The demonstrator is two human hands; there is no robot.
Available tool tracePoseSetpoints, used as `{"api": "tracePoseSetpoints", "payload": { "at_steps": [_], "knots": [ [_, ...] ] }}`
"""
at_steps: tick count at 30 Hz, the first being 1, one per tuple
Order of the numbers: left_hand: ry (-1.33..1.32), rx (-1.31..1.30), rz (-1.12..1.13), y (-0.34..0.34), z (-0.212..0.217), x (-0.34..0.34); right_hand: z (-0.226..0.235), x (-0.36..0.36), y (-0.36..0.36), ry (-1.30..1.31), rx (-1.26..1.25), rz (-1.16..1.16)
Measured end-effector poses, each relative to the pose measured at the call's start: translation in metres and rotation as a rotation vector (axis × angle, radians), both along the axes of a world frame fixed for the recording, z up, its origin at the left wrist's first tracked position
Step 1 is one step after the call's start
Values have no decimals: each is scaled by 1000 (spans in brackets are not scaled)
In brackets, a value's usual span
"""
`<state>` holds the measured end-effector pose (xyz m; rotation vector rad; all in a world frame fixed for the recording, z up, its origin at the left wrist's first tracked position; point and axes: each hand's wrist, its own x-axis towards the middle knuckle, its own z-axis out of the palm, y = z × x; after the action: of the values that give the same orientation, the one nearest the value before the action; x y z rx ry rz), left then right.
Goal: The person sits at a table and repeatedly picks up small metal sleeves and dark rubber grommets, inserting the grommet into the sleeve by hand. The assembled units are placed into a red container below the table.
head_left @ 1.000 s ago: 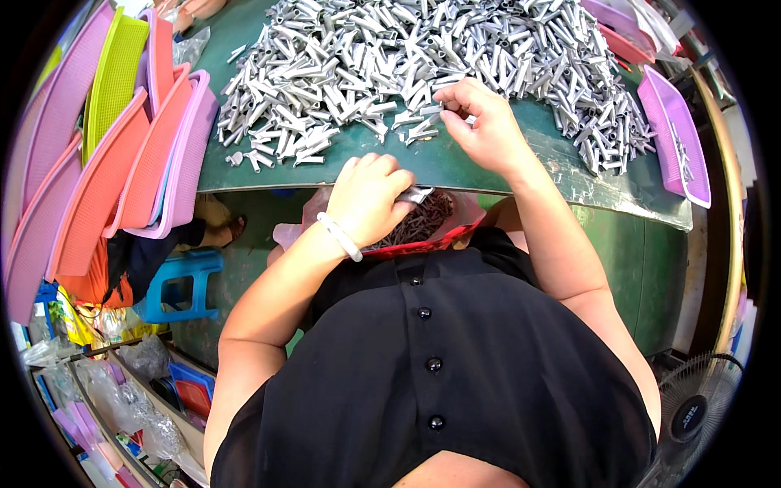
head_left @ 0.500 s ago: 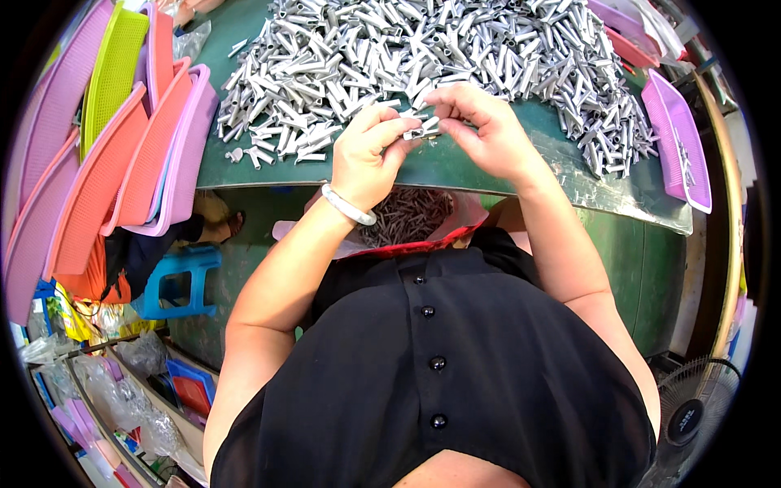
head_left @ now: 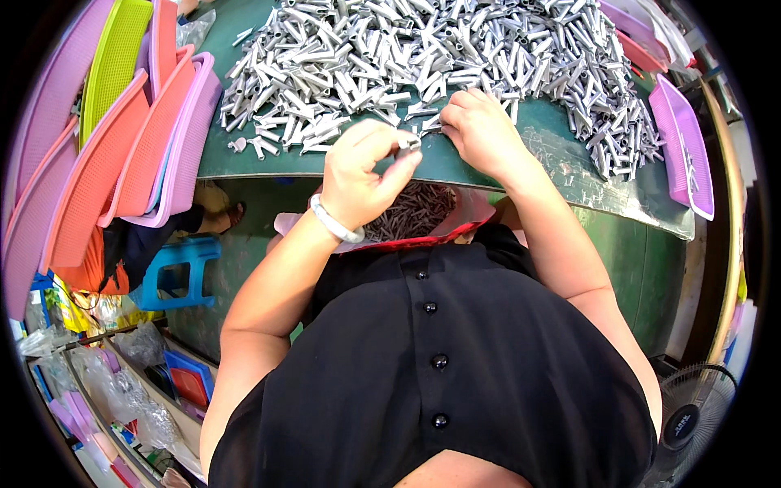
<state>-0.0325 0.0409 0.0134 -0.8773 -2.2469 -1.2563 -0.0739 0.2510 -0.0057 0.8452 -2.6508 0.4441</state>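
Observation:
Pinched between the thumb and forefinger of my left hand (head_left: 362, 171) is a small silver-grey metal tube piece (head_left: 411, 142), raised just over the table's front edge. To its right, my right hand (head_left: 484, 134) rests low at the near edge of the heap, its fingers curled down. Their tips close on another grey tube piece (head_left: 429, 128); the fingers partly hide it. A large heap of such grey tube pieces (head_left: 382, 49) spreads over the green table (head_left: 561, 146). Below my hands, an open red-edged bag (head_left: 423, 241) holds many thin dark brown pieces (head_left: 419, 210).
Purple, orange and green plastic baskets (head_left: 106, 163) stand stacked at the left. A purple basket (head_left: 679, 142) with a few pieces sits at the table's right end. A blue stool (head_left: 183, 272) is at the lower left, a fan (head_left: 687, 419) at the lower right.
My right hand has left the left hand and lowered to the pieces at the heap's edge, its fingers closing. My left hand has moved slightly down, still pinching its tube piece.

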Motion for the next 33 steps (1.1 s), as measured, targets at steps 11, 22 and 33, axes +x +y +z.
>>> {"api": "tracePoseSetpoints", "payload": {
  "at_steps": [11,22,33],
  "knots": [
    [-356,-841,-62,-19,-25,28,5,2,8,-179,-392,200],
    [79,17,25,10,4,5,15,8,9,-515,-767,572],
    [115,-12,28,3,7,12,1,-12,-11,114,-20,-9]
  ]
}}
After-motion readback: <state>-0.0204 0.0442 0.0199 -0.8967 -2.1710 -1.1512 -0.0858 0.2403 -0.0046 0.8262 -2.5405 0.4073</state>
